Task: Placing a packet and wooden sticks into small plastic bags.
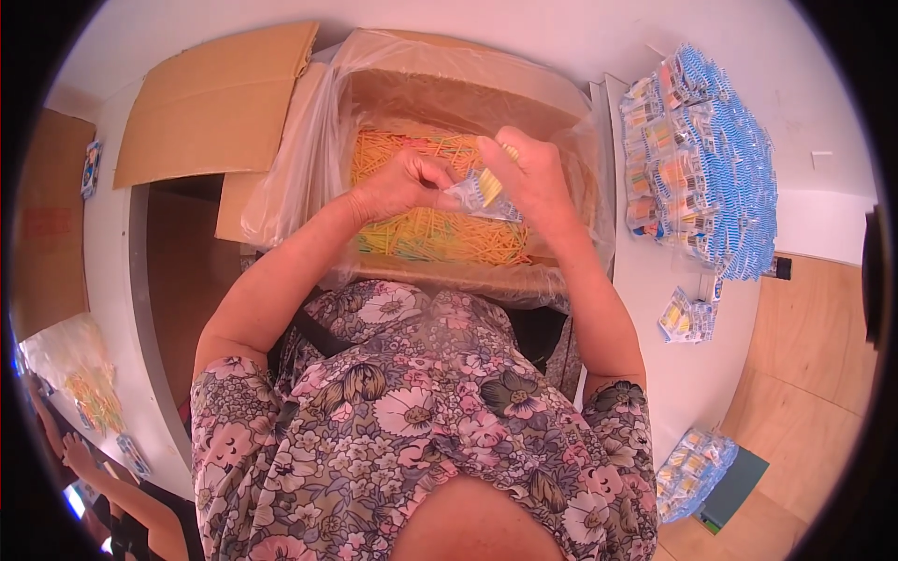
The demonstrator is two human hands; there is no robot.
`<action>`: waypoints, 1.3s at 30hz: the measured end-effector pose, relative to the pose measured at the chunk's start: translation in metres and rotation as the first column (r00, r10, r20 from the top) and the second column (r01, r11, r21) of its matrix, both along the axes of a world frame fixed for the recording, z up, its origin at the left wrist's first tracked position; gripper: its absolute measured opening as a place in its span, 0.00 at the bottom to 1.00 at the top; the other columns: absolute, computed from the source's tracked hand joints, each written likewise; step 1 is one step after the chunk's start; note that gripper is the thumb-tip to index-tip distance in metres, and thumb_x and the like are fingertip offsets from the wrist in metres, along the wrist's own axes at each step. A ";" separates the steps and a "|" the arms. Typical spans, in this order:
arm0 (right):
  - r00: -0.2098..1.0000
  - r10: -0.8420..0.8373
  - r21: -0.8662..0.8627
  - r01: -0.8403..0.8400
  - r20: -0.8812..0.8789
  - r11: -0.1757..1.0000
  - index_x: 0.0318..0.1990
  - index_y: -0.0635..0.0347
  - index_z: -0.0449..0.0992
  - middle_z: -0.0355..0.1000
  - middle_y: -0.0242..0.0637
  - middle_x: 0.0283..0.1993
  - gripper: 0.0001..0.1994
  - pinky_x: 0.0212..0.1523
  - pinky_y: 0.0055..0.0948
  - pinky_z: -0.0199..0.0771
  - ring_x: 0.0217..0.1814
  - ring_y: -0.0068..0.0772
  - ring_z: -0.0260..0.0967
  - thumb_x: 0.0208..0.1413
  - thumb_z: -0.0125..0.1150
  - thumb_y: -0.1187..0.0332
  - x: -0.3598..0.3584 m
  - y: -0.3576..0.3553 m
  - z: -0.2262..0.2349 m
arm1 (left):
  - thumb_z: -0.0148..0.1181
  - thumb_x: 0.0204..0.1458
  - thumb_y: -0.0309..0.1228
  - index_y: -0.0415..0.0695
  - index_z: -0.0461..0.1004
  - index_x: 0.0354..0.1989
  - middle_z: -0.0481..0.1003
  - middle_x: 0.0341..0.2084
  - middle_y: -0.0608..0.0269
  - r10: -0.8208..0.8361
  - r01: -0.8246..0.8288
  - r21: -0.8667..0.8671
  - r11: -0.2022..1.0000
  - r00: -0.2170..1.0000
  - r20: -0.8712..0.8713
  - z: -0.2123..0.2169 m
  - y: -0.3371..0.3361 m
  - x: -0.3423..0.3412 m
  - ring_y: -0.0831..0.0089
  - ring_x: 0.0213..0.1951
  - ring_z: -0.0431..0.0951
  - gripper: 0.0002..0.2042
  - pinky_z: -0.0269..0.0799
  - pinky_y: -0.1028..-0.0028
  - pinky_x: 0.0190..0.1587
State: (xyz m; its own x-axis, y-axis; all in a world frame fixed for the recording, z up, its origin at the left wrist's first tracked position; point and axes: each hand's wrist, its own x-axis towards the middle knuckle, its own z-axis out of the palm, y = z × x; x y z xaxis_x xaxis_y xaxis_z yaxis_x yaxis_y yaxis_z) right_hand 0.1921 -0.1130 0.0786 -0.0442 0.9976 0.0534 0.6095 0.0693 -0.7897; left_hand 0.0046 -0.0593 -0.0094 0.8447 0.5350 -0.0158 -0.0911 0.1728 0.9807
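Over an open cardboard box [458, 61] lined with clear plastic, my two hands meet. My left hand [404, 185] pinches the edge of a small clear plastic bag [465, 194]. My right hand [531, 178] is closed round a small bundle of thin yellow sticks [490, 187]; the bundle's lower end is at the bag, and I cannot tell how far inside it lies. Loose thin sticks [440, 234] in orange, yellow, pink and green cover the bottom of the box beneath my hands.
Right of the box, filled clear packets with blue-striped edges [697, 168] stand stacked on a white surface [669, 393]. One packet [687, 316] lies apart; more packets [694, 472] sit lower right. A cardboard flap [220, 103] extends left. Another person's hand [79, 455] shows lower left.
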 end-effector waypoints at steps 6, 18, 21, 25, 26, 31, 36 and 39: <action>0.978 0.108 0.172 -0.138 0.177 0.975 0.29 0.65 0.68 0.60 0.40 0.20 0.12 0.23 0.27 0.61 0.20 0.25 0.59 0.55 0.56 0.64 -0.007 -0.003 -0.001 | 0.62 0.48 0.25 0.38 0.79 0.35 0.77 0.30 0.68 0.054 -0.050 -0.165 0.985 0.998 0.018 0.004 -0.002 -0.002 0.81 0.36 0.73 0.07 0.69 0.77 0.44; 0.960 -0.101 -0.015 0.100 -0.261 0.995 0.35 0.65 0.68 0.66 0.36 0.23 0.14 0.29 0.28 0.64 0.28 0.26 0.65 0.60 0.48 0.61 0.007 -0.021 -0.011 | 0.59 0.51 0.27 0.38 0.78 0.38 0.78 0.33 0.64 0.163 -0.154 -0.232 0.960 0.986 0.018 -0.009 0.000 0.000 0.79 0.36 0.75 0.08 0.70 0.76 0.44; 0.999 0.001 -0.130 -0.008 -0.050 0.991 0.33 0.65 0.69 0.67 0.42 0.24 0.11 0.30 0.36 0.66 0.31 0.39 0.69 0.56 0.50 0.64 0.022 -0.016 -0.053 | 0.58 0.52 0.27 0.37 0.77 0.38 0.78 0.34 0.63 0.289 -0.269 -0.166 0.949 0.950 0.116 -0.002 0.010 -0.001 0.78 0.37 0.75 0.09 0.70 0.76 0.44; 0.639 0.527 -0.279 -0.453 0.560 0.847 0.34 0.61 0.74 0.71 0.44 0.32 0.07 0.34 0.42 0.69 0.35 0.48 0.70 0.50 0.52 0.69 0.000 0.002 -0.108 | 0.56 0.54 0.29 0.36 0.76 0.41 0.76 0.37 0.66 0.358 -0.327 -0.221 0.919 0.926 0.117 -0.003 0.023 -0.010 0.79 0.40 0.74 0.10 0.69 0.76 0.47; 0.635 0.536 -0.282 -0.463 0.556 0.840 0.34 0.61 0.74 0.71 0.44 0.32 0.07 0.34 0.42 0.69 0.35 0.48 0.70 0.50 0.52 0.69 -0.014 0.006 -0.111 | 0.56 0.54 0.29 0.36 0.76 0.41 0.76 0.37 0.66 0.368 -0.337 -0.225 0.914 0.923 0.113 -0.003 0.024 -0.014 0.79 0.40 0.74 0.10 0.69 0.76 0.47; 0.341 0.614 -0.150 -0.780 0.711 0.607 0.31 0.58 0.75 0.71 0.42 0.38 0.06 0.36 0.35 0.74 0.38 0.40 0.73 0.47 0.53 0.73 -0.033 0.014 -0.159 | 0.57 0.54 0.29 0.37 0.76 0.41 0.76 0.35 0.65 0.477 -0.432 -0.274 0.859 0.870 0.125 0.000 0.030 -0.015 0.79 0.39 0.74 0.10 0.69 0.77 0.45; 0.286 0.669 -0.341 -0.685 0.686 0.643 0.32 0.60 0.75 0.72 0.41 0.35 0.06 0.36 0.32 0.74 0.37 0.38 0.73 0.45 0.53 0.74 -0.040 0.010 -0.159 | 0.58 0.53 0.30 0.37 0.76 0.40 0.77 0.35 0.66 0.493 -0.444 -0.269 0.855 0.857 0.151 -0.007 0.030 -0.016 0.80 0.38 0.73 0.10 0.68 0.77 0.45; 0.485 0.661 -0.406 -0.533 0.573 0.743 0.30 0.64 0.75 0.72 0.44 0.31 0.06 0.35 0.33 0.73 0.36 0.40 0.73 0.44 0.53 0.74 -0.036 0.016 -0.144 | 0.59 0.52 0.29 0.36 0.77 0.37 0.76 0.32 0.66 0.491 -0.448 -0.252 0.858 0.859 0.144 -0.003 0.030 -0.012 0.81 0.36 0.73 0.09 0.68 0.78 0.43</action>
